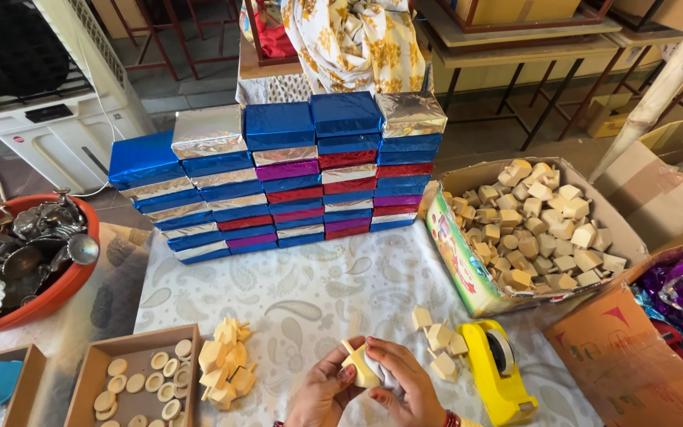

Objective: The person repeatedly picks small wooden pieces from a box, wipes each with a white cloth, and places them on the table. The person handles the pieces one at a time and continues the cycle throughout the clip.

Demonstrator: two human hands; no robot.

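2 bare hands, the left hand (322, 391) and the right hand (406, 387), close together on 1 pale wooden block (360, 365). Just right of them stands 1 yellow plastic tape dispenser (498, 370), with about 5 loose cream wooden blocks (439, 341) between it and the hands. Left of the hands lie 1 small heap of cream wooden pieces (224, 364) and 1 shallow cardboard tray of about 12 round cream discs (137, 383). Beyond the hands rise 5 stacks of foil-wrapped flat boxes (278, 170). Far right sits 1 open cardboard carton of too many wooden blocks to count (537, 229); far left, 1 red plastic basin of metal pieces (25, 257).
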